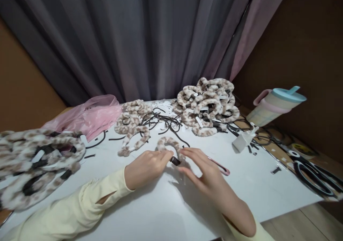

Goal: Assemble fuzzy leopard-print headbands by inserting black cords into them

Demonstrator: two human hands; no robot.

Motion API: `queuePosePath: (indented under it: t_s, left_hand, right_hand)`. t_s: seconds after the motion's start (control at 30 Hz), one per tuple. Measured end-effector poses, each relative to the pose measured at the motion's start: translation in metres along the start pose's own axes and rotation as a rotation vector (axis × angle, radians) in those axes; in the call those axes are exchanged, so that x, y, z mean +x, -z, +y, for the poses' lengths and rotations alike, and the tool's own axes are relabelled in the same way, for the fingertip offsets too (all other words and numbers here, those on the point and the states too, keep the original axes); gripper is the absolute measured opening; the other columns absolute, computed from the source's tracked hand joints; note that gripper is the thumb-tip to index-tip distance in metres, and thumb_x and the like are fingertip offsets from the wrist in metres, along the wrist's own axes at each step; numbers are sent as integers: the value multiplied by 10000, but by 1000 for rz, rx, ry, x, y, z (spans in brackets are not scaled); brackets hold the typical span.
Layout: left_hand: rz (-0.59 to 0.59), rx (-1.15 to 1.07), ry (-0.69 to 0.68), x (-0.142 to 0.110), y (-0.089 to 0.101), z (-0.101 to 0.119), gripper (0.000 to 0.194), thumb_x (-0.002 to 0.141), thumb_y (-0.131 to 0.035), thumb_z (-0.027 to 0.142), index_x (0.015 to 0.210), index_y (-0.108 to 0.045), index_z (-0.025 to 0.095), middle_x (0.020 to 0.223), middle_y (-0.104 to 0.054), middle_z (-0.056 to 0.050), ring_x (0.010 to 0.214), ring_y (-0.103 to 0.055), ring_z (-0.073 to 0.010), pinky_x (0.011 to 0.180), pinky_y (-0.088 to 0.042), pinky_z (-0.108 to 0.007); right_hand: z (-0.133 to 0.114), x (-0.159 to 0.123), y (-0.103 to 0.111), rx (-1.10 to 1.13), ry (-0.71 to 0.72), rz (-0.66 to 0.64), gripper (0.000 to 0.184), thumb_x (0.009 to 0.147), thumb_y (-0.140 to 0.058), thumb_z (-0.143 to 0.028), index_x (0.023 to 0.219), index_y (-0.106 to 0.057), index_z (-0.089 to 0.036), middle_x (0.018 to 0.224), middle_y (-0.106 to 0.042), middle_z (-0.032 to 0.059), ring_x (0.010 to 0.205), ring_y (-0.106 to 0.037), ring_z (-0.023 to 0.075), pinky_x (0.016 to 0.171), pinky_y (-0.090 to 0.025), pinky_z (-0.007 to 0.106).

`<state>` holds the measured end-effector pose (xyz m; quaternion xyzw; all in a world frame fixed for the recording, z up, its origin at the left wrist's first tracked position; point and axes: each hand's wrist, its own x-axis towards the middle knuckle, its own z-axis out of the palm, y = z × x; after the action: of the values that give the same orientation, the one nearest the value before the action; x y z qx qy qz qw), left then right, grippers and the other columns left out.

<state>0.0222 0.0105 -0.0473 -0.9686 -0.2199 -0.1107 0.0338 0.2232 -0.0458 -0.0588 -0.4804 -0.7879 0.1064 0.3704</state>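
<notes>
A small fluffy ring (168, 141), white with brown spots, stands in front of me with a black band (175, 161) at its near side. My left hand (150, 167) is closed, pinching the ring beside this band between thumb and fingers. Around the ring's right side is my right hand (207, 171), its fingers stretched out and thumb apart, with fur between them; whether they touch it is hard to see. A pink slim tool (219, 166) lies on the white table (166, 212) just beyond my right hand.
Spotted fluffy rings are heaped at back right (211, 105), left (40, 166) and centre left (134, 123). Black cords (166, 119) lie behind my hands. A pink plastic bag (91, 114), lidded tumbler (276, 105), white charger (243, 139) and black-handled scissors (313, 178) surround the workspace.
</notes>
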Motion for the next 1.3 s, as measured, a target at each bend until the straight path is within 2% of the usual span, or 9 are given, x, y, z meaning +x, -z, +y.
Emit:
queuePosePath:
  t_s: [0.2, 0.43, 0.53, 0.67, 0.77, 0.9, 1.0, 1.1, 1.3]
  left_hand:
    - [-30, -202, 84, -1, 7, 0, 145, 924, -315, 187, 965, -452, 164, 687, -597, -3, 559, -601, -149, 505, -399, -227]
    - [-11, -329, -28, -1, 12, -5, 193, 917, -327, 156, 962, -515, 165, 726, -598, -10, 614, -577, -110, 563, -397, -195]
    - [67, -217, -122, -2, 9, -6, 215, 909, -331, 132, 1018, -517, 145, 735, -599, -26, 609, -575, -116, 547, -419, -202]
    - [190, 64, -261, -3, 4, -2, 252, 903, -314, 91, 1102, -469, 89, 702, -588, -34, 553, -566, -136, 487, -452, -237]
    - [196, 183, -241, -4, 1, 3, 306, 891, -328, 68, 1187, -401, 43, 717, -607, -55, 600, -607, -161, 509, -499, -260]
    - [212, 99, -156, -3, 3, 3, 310, 912, -316, 120, 1207, -382, 51, 807, -657, -101, 680, -650, -173, 547, -533, -260]
    - [287, 38, -254, -2, 8, -2, 287, 906, -317, 110, 1176, -412, 82, 907, -678, -127, 707, -662, -163, 588, -544, -249]
    - [326, 104, -374, -3, 11, -5, 373, 884, -310, 74, 1251, -373, 69, 934, -684, -155, 643, -656, -155, 546, -535, -238]
    - [335, 168, -409, -5, 7, 2, 509, 867, -306, 61, 1357, -197, -20, 897, -693, -186, 624, -654, -192, 488, -525, -268]
  right_hand:
    - [-4, -2, -14, 167, -23, -172, 232, 892, -454, -180, 1118, -500, -207, 972, -630, 74, 848, -598, 170, 734, -490, 285]
    - [0, -6, -5, 254, -149, -168, 214, 892, -479, -275, 1075, -549, -187, 831, -662, 41, 658, -590, 136, 607, -455, 227]
    - [0, -7, -4, 320, -158, -167, 201, 891, -478, -273, 1038, -587, -192, 819, -668, 29, 649, -585, 129, 607, -440, 221]
    - [-5, -7, -7, 392, -171, -147, 192, 870, -498, -256, 996, -619, -176, 722, -651, 15, 568, -531, 112, 546, -404, 207]
    - [-9, -5, -10, 398, -210, -113, 201, 852, -512, -256, 968, -642, -155, 638, -610, 3, 516, -468, 102, 514, -371, 209]
    - [-8, -3, -9, 443, -319, -91, 217, 831, -522, -272, 962, -640, -146, 563, -543, -19, 490, -430, 99, 485, -334, 214]
    - [-5, -2, -6, 565, -399, -135, 238, 827, -523, -314, 981, -607, -153, 593, -564, -10, 511, -455, 106, 494, -347, 218]
    - [-4, 0, -4, 686, -456, -169, 261, 818, -532, -372, 952, -591, -157, 624, -594, 5, 510, -451, 102, 496, -361, 219]
    - [-4, 3, -7, 767, -507, -189, 299, 786, -543, -428, 878, -601, -150, 567, -579, 0, 460, -391, 85, 453, -317, 217]
